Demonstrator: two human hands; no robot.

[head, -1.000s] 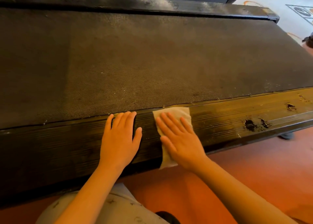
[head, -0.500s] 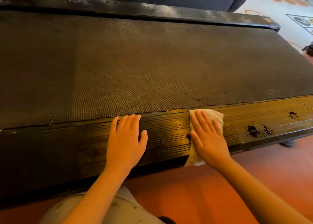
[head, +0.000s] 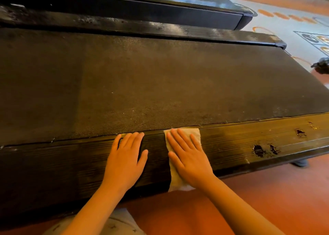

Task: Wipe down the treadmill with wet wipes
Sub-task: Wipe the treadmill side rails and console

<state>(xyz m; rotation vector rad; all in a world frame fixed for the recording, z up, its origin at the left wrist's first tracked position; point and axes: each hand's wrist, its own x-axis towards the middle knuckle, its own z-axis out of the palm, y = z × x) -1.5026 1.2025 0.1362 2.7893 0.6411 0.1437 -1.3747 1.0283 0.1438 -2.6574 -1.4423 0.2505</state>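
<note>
The treadmill's dark woven belt [head: 160,85] fills the middle of the view. Its black ribbed near side rail [head: 240,142] runs left to right below the belt. A pale wet wipe [head: 195,133] lies flat on that rail, draped over its front edge. My right hand [head: 188,158] presses on the wipe with straight, spread fingers. A little to its left, my left hand [head: 125,160] rests flat on the bare rail, fingers straight, holding nothing.
The rail has chipped spots [head: 258,149] to the right of my hands. The far side rail [head: 142,26] is dusty, and a second black machine [head: 160,8] stands behind it. Orange floor [head: 267,199] lies below, patterned pale floor [head: 293,26] at the upper right.
My right hand slid the wipe right along the rail, then back left, ending close to my left hand. The left hand stayed flat in place.
</note>
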